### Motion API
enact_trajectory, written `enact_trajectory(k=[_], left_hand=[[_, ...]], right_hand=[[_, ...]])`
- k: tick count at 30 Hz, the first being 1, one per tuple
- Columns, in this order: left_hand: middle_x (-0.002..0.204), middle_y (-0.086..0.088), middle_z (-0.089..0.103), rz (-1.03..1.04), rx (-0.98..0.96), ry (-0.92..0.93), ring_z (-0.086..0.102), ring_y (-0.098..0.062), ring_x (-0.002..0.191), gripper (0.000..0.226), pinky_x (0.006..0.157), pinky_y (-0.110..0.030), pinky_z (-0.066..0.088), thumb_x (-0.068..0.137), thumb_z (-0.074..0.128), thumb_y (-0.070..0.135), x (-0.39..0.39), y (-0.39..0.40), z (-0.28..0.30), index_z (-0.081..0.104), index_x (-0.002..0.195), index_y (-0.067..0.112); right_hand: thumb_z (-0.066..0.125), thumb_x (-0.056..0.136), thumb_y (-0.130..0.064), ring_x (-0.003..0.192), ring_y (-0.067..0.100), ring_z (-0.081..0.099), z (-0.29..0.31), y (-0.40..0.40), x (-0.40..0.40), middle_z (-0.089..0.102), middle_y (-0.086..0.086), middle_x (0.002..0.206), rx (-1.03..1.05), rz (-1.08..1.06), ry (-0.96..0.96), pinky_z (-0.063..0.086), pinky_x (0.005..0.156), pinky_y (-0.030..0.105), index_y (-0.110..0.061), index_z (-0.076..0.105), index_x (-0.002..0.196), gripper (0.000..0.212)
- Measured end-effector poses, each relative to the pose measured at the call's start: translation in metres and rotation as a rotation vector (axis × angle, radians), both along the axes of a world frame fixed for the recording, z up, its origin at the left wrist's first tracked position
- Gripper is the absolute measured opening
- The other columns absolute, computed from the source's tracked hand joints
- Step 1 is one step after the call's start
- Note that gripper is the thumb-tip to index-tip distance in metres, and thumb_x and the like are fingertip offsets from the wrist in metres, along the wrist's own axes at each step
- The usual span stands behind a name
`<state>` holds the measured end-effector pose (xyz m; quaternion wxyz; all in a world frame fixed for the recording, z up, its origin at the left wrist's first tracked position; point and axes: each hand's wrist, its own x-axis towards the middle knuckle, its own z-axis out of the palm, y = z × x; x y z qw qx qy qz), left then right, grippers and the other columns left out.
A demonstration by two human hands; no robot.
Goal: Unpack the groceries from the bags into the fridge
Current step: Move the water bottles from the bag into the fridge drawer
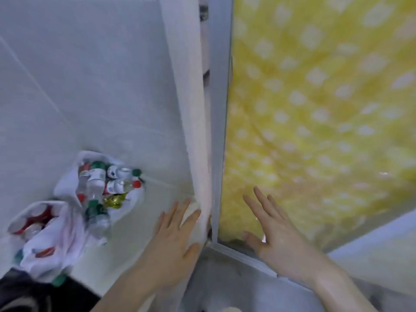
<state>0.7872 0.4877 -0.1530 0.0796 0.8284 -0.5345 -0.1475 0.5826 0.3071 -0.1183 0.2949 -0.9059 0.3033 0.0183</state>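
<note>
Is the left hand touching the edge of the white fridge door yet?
Touching. The head view shows the left hand flat against the white door edge, thumb and fingertips on it, no gap visible.

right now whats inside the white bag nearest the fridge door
The white bag on the floor holds clear plastic bottles with green and red caps, plus something gold and shiny. Whatever lies lower down is covered by the bottles and the bag's folds.
</note>
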Motion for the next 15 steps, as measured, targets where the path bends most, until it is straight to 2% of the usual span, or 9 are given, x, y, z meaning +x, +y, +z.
enact_trajectory(k=[4,8,13,15], left_hand=[[0.166,0.013,-0.027,0.2,0.001,0.042,-0.021,-0.018,0.156,0.069,0.128,-0.041,-0.006,0.105,0.043,0.045,0.039,0.044,-0.007,0.004,0.162,0.04],[0.169,0.011,-0.022,0.394,-0.005,0.074,-0.019,-0.016,0.156,0.07,0.125,-0.036,-0.007,0.104,0.046,0.047,0.065,0.071,-0.018,0.008,0.162,0.039],[0.169,0.011,-0.016,0.654,0.015,0.126,-0.009,-0.02,0.158,0.069,0.127,-0.04,0.002,0.104,0.049,0.043,0.082,0.087,-0.03,0.013,0.162,0.037],[0.17,0.008,-0.012,0.737,0.039,0.142,-0.004,-0.022,0.159,0.069,0.126,-0.042,0.007,0.103,0.051,0.042,0.088,0.086,-0.033,0.015,0.162,0.037]], right_hand=[[0.052,0.103,-0.046,0.158,0.012,-0.02,0.001,0.015,0.067,-0.025,-0.021,0.167,0.005,0.179,0.019,0.004,0.13,0.038,-0.045,-0.001,0.163,0.079],[0.05,0.105,-0.045,0.158,0.011,-0.016,0.002,0.019,0.119,-0.023,-0.022,0.168,0.007,0.35,0.029,0.005,0.128,0.033,-0.043,0.001,0.163,0.076],[0.05,0.106,-0.044,0.16,0.013,-0.009,-0.008,0.013,0.179,-0.018,-0.02,0.17,0.009,0.55,0.052,0.006,0.127,0.032,-0.042,0.004,0.164,0.074],[0.05,0.106,-0.043,0.16,0.013,-0.007,-0.01,0.009,0.2,-0.015,-0.019,0.171,0.009,0.621,0.066,0.011,0.126,0.035,-0.039,0.006,0.165,0.074]])
